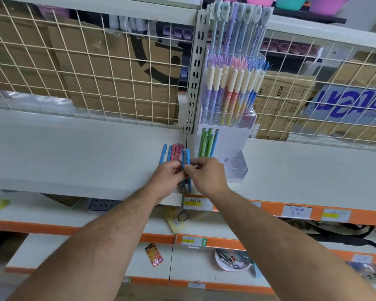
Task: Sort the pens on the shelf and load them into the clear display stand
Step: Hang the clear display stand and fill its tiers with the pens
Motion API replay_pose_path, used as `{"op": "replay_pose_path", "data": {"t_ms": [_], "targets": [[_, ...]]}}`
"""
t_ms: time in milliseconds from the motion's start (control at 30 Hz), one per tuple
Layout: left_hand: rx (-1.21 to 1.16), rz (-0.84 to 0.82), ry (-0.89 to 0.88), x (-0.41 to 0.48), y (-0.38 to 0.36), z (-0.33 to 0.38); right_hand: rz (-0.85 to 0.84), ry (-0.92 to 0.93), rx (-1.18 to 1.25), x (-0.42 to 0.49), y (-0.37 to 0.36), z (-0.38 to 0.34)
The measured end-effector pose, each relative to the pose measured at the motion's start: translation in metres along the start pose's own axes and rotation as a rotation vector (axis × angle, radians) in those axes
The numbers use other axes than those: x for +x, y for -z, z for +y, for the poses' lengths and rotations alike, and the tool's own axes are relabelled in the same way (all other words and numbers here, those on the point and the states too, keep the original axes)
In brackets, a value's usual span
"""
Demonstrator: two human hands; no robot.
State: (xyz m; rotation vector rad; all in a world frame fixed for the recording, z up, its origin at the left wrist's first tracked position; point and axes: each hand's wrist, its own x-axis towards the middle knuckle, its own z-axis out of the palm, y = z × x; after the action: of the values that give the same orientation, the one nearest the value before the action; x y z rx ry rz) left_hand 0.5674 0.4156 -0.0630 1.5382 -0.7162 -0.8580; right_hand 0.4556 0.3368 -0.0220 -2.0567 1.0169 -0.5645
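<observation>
Both hands meet over the white shelf (74, 148). My left hand (168, 179) and my right hand (206, 174) together grip a small bundle of blue pens (186, 157), held upright. Behind the left hand, more blue and pink pens (174, 152) lie on the shelf. Green pens and one blue pen (207, 143) stand in the clear display stand (237, 168), whose front tier shows empty holes. Its upper tiers hold many pastel pens (232, 83).
A white wire grid (85, 68) backs the shelf, with cardboard boxes behind it. A slotted metal upright (194, 72) stands left of the stand. Lower shelves with orange edges and price labels (197, 203) hold small items and a dish (232, 260).
</observation>
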Motion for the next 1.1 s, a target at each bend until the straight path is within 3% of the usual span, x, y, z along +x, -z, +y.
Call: {"op": "replay_pose_path", "data": {"t_ms": [200,467,1100], "targets": [[-0.017,-0.048,0.012,0.0,0.003,-0.002,0.068,0.012,0.089,-0.006,0.009,-0.004],[0.023,-0.021,0.015,0.0,0.001,0.0,0.362,-0.021,0.201,0.008,0.087,-0.009],[0.03,-0.009,0.033,-0.001,0.0,0.001,0.227,0.015,0.085,0.044,0.07,-0.005]]}}
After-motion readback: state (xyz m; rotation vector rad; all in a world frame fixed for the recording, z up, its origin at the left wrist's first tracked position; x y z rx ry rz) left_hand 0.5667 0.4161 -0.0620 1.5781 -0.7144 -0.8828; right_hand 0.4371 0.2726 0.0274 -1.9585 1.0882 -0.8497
